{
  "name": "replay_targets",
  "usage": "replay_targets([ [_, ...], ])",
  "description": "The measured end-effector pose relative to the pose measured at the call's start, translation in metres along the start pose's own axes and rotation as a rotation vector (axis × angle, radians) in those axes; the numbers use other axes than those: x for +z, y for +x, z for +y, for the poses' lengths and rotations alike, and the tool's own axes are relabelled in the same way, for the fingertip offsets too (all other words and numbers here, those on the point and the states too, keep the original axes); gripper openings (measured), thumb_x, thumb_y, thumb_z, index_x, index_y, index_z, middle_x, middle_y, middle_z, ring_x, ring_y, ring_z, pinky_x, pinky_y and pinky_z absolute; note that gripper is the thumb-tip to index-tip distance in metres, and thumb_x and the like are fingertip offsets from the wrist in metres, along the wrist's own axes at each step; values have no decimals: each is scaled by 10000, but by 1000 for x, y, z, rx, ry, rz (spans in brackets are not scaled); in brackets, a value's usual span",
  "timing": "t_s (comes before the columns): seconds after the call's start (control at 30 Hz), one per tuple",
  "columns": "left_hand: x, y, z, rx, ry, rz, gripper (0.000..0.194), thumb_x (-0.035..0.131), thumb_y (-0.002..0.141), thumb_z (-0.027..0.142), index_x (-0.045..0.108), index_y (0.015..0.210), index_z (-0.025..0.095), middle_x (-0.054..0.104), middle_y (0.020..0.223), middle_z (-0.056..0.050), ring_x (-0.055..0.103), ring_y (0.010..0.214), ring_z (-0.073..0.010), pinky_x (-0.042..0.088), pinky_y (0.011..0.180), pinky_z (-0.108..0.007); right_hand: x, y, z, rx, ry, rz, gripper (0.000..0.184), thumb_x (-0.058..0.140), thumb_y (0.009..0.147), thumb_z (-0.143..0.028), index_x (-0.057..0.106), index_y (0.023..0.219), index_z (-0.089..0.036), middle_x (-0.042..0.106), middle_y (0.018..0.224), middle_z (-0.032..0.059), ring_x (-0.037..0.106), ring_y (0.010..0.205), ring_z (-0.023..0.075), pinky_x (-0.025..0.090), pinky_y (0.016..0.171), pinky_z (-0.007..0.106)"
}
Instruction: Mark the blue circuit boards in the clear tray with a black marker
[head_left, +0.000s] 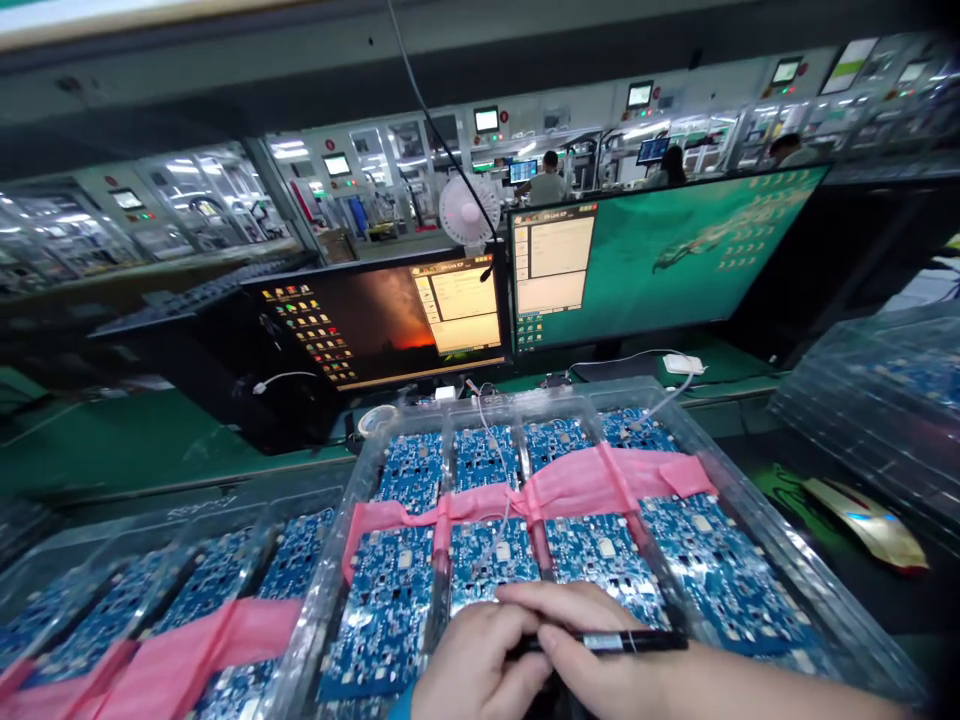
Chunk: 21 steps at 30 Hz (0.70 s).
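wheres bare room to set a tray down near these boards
Free: the green bench left of the left monitor, and the dark mat between the clear tray and the gold mouse. Crowded: the blue circuit boards, where the right hand grips a black marker beside the left hand.

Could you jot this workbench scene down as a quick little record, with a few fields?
Right hand: grips a black pen
Left hand: curled beside the pen, above the tray
Tray: clear plastic tray of blue circuit boards, crossed by pink tape
Behind: two computer screens, white fan
Right side: gold computer mouse
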<state>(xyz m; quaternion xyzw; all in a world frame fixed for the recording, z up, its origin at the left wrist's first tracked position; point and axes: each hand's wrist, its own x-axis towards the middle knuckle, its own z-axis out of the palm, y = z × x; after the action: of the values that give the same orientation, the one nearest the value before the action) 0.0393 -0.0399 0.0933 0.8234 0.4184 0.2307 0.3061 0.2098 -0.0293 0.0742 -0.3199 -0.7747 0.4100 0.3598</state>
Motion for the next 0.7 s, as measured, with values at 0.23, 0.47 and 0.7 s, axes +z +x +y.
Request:
replay_targets([
  [0.23,-21,-2,-20,-369,180,374,261,448,815,344,497,1009,178,567,975,-81,531,896,-200,426,786,-337,-8,12,8,-50,-403,-214,302,499,774,-290,535,1069,-236,610,809,24,557,756,193,413,736,307],
  [0.47,-17,3,-30,-370,666,16,138,482,770,205,580,685,158,589,740,-58,528,767,-216,373,768,-376,-2,24,14,-250,-753,-613,340,604,694,-415,570,937,-179,616,727,44,555,725,207,380,750,303],
  [0.7,-11,13,-39,-428,682,14,209,434,803,229,539,629,178,582,673,-31,529,706,-191,339,805,-365,13,21,40,-283,-765,-591,239,454,815,-401,557,905,-204,603,694,23,554,689,190,368,726,286],
])
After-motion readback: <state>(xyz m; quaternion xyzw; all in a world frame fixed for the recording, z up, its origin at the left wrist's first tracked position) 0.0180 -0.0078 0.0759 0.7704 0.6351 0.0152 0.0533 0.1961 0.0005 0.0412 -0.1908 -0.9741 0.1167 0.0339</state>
